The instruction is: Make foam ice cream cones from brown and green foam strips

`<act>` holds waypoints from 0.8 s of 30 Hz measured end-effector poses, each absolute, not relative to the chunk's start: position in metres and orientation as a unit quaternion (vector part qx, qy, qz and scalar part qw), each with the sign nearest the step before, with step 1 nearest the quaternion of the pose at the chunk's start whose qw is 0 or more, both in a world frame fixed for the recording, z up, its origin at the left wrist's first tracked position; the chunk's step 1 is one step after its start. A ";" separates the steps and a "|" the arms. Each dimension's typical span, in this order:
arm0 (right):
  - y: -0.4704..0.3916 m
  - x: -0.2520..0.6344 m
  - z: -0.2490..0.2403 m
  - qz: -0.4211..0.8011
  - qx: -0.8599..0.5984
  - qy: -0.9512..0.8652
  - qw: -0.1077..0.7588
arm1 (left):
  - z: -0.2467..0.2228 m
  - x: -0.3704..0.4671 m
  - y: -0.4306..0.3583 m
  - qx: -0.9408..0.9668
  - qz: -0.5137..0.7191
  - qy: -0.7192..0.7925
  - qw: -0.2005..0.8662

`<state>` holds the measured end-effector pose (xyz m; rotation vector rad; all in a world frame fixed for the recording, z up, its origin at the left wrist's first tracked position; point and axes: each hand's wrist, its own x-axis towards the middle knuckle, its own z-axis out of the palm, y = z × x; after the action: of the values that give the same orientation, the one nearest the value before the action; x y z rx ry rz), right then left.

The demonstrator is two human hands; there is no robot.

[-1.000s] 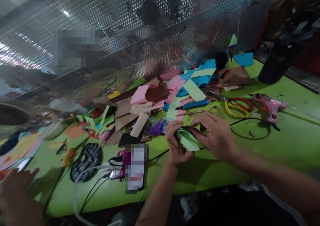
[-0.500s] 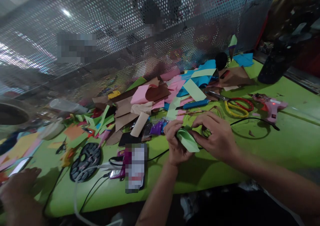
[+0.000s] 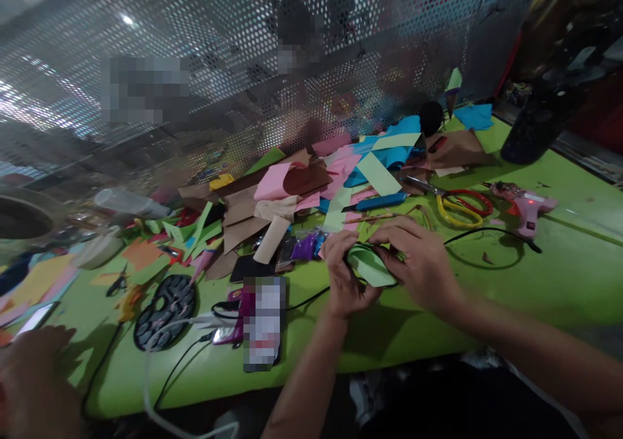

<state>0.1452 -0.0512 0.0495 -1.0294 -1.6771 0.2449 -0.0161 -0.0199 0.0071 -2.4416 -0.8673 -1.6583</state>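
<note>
Over the near side of the bright green table (image 3: 574, 277), a curled piece of light green paper (image 3: 370, 265) is held up between two bare hands. It has just turned a little: half a second ago its tip hung lower, and now the tip points more to the right and shows a dark line along its low edge. So the paper is being worked by both hands, bit by bit, and it has not been put down.

The left hand (image 3: 343, 273) is curled around the paper's left side, with bent fingers above and the thumb below, and it has a hold. The right hand (image 3: 421, 267) has its thumb and first finger bent at the paper's top right edge; I can't tell if they pinch it.

The metal scissors with red and yellow handles (image 3: 444, 196) and the pink plastic glue gun with a small red light (image 3: 533, 209) lie in the same spots, with no hand on them. Far to the left, another person's hand (image 3: 39, 367) has moved and looks blurry, near a flat phone with a white screen (image 3: 36, 319).
</note>
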 end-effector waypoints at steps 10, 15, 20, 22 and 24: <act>-0.050 0.143 0.047 0.139 -0.428 -0.683 0.576 | 0.009 -0.015 -0.021 -0.791 -0.549 -0.271 0.004; -0.049 0.143 0.047 0.099 -0.437 -0.674 0.587 | 0.006 -0.015 -0.020 -0.784 -0.560 -0.268 -0.010; -0.050 0.144 0.046 0.101 -0.442 -0.684 0.571 | 0.006 -0.015 -0.020 -0.787 -0.556 -0.266 0.007; -0.051 0.144 0.046 0.091 -0.436 -0.695 0.564 | 0.007 -0.015 -0.020 -0.791 -0.547 -0.274 0.015; -0.052 0.144 0.047 0.079 -0.433 -0.704 0.557 | 0.008 -0.015 -0.021 -0.794 -0.540 -0.279 0.016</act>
<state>0.1436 -0.0516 0.0472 -1.0208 -1.6620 0.1870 -0.0145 -0.0209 0.0084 -2.4708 -0.8680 -1.6785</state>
